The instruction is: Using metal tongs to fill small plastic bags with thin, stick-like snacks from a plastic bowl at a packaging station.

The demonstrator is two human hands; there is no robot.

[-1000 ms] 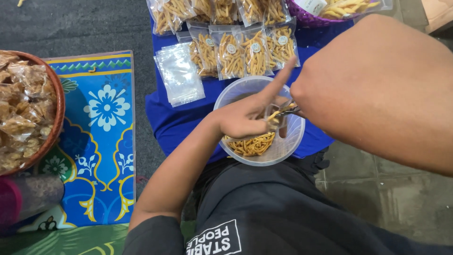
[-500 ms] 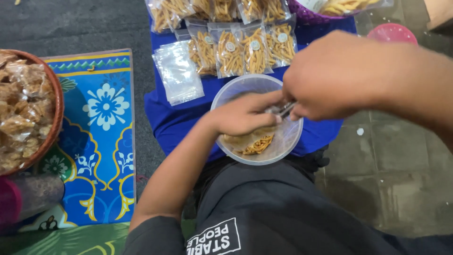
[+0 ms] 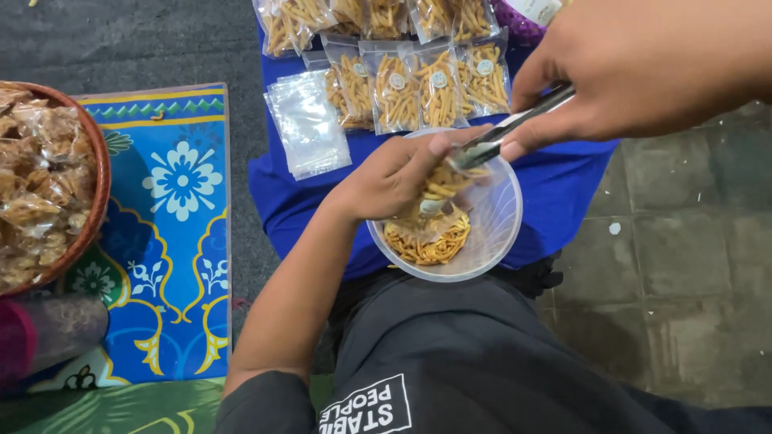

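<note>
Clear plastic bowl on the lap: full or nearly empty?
Nearly empty: clear plastic bowl holds only a thin layer of yellow snack sticks; walls mostly bare.

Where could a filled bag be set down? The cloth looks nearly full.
Bare blue cloth lies right of the clear bowl, below the filled snack packets. The grey floor tiles beyond are bare too. Crowded: packets and empty bags fill the cloth's top.

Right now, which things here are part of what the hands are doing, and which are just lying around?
In use: left hand holding small clear bag; right hand with metal tongs; clear plastic bowl of yellow snack sticks.

Lying about: filled snack packets, empty clear bags, brown basket, patterned blue mat.
</note>
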